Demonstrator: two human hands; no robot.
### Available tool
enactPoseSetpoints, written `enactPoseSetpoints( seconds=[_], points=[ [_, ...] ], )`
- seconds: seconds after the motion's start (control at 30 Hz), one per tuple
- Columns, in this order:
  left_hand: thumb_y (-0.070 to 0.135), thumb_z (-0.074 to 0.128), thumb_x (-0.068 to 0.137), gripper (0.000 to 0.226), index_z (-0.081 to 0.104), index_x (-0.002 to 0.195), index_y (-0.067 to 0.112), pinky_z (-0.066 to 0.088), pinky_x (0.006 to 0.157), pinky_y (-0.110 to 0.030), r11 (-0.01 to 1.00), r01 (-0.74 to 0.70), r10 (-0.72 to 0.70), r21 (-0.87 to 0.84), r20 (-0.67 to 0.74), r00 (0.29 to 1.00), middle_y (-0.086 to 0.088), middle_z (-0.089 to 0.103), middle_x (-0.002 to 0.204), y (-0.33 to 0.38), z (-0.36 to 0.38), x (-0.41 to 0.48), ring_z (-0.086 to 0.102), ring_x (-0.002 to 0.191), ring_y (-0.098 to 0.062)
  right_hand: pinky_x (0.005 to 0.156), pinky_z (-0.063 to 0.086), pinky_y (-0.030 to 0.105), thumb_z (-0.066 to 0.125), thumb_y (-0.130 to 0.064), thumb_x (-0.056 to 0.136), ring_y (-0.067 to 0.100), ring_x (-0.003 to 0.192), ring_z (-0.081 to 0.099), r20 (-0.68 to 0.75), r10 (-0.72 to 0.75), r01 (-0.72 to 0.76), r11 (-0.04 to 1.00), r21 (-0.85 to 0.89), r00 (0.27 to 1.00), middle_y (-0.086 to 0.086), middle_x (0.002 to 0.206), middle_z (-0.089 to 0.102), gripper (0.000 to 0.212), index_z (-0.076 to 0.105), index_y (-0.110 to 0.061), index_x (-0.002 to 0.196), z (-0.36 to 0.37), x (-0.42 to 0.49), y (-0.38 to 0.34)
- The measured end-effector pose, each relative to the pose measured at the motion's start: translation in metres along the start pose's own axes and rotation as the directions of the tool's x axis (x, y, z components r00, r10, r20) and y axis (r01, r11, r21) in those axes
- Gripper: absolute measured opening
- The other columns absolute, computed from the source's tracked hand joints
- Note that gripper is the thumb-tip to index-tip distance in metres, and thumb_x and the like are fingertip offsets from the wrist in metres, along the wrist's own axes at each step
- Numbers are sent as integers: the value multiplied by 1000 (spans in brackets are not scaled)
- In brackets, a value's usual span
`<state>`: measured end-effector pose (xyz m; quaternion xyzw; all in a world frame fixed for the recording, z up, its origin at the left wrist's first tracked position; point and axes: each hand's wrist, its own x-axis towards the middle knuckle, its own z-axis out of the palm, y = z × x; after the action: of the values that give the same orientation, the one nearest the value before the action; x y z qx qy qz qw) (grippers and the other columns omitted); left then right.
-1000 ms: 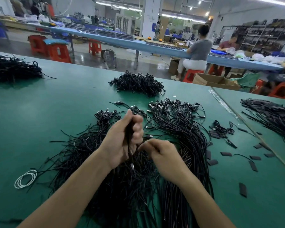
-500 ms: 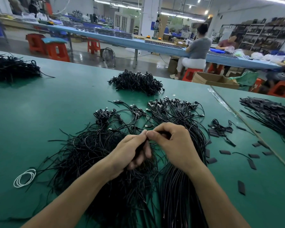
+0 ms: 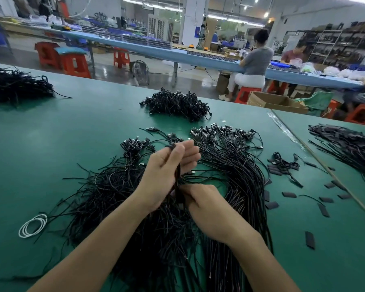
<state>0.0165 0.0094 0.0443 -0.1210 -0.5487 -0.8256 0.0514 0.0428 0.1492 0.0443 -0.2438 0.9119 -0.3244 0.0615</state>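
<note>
Cable piles (image 3: 236, 165) crowd centre (left table (image 3: 51, 144) bare).

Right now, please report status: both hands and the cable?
Left hand pinches black cable upright. Right hand grips its lower end. Loose cable pile underneath, nothing blocking.

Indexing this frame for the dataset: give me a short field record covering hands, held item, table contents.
left hand: grips the upper part of the cable bundle, thumb against it
right hand: fingers curled round the same bundle, lower down
under hands: loose cable pile, black
right of hands: straighter cables, connector ends at the far side
far centre: coiled cable heap
near left: white cable coil
right side: black strips, flat, scattered
surface: green table
</note>
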Motion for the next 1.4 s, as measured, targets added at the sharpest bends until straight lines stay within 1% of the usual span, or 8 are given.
enactPoseSetpoints(
  seconds=[0.1,0.23,0.53,0.7,0.93,1.1,1.2,1.4],
  points=[
    [13,47,104,24,66,117,14,57,83,-23,879,-63,28,473,82,996,-5,75,107,-9,-6,-5,72,99,-11,69,51,47,50,-26,98,18,69,57,21,-34,35,999,-34,999,-6,78,63,21,64,-22,82,-6,-4,1],
    [25,48,104,35,64,76,10,48,58,-32,699,-41,-137,714,190,972,3,64,69,-15,-9,-14,55,61,-8,66,51,43,63,-32,92,6,63,53,-83,-61,54,996,-74,995,-13,66,58,24,62,-28,68,-20,-7,9],
    [43,36,106,58,66,61,21,27,36,-14,764,262,-460,590,212,862,5,48,44,4,-12,-22,34,34,-5,60,54,26,84,-20,77,7,61,66,-323,-75,163,953,255,943,-5,66,71,14,71,-20,72,-25,-9,11],
    [51,45,99,53,44,54,22,22,33,-17,831,444,-549,334,373,747,2,42,45,13,-22,-18,30,33,-7,68,50,22,77,-25,79,11,72,60,-151,-111,177,821,543,982,-4,77,67,12,66,-20,79,-29,-3,14],
    [45,42,103,58,41,48,25,32,46,-18,856,367,-460,365,209,863,1,46,52,4,-12,-16,38,45,-11,74,52,48,66,-17,95,23,74,57,-117,-77,113,931,347,990,1,80,64,9,59,-16,89,-32,5,15],
    [35,49,101,43,68,84,0,51,60,-34,882,405,-416,240,-2,909,-13,53,76,-4,-5,-14,53,71,-20,62,45,17,65,-18,95,-1,69,55,-268,-93,144,973,179,959,-16,75,62,21,53,-30,82,-23,11,7],
    [42,39,100,48,75,91,13,61,66,-44,816,575,-573,50,193,796,-9,68,83,-3,-8,-14,67,72,-20,63,43,10,67,-18,94,-2,73,58,-329,-143,186,977,104,934,-14,74,61,24,52,-33,82,-17,16,0],
    [55,39,100,55,68,73,18,24,35,-13,805,540,-546,244,-52,836,-4,54,53,-17,-23,-10,37,33,-10,65,50,19,68,-28,93,3,66,62,-338,14,121,919,376,941,-10,76,69,10,65,-24,84,-7,28,16]
  ],
)
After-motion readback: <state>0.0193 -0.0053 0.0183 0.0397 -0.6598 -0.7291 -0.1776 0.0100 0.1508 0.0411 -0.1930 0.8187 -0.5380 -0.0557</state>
